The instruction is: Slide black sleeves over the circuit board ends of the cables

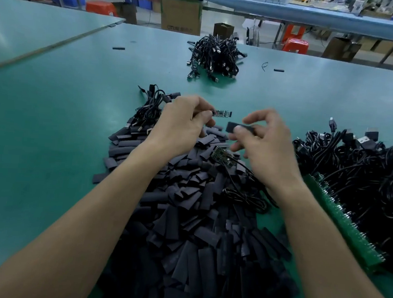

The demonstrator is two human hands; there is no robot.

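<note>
My left hand [183, 122] pinches a cable by its small circuit board [223, 113], whose free end points right. My right hand [266, 145] pinches one flat black sleeve [233, 127] just to the right of and slightly below the board, a small gap between them. Under both hands lies a big pile of black sleeves [192, 219]. On that pile rests another cable with a bare circuit board [222, 156]. The cable in my left hand is mostly hidden behind the hand.
A heap of black cables [362, 176] lies at the right, with a green circuit board strip [345, 221] along its near side. A small cable bundle [152, 105] lies behind my left hand, another pile of cables [213, 56] farther back. Loose sleeves [118, 48] dot the green table [52, 114].
</note>
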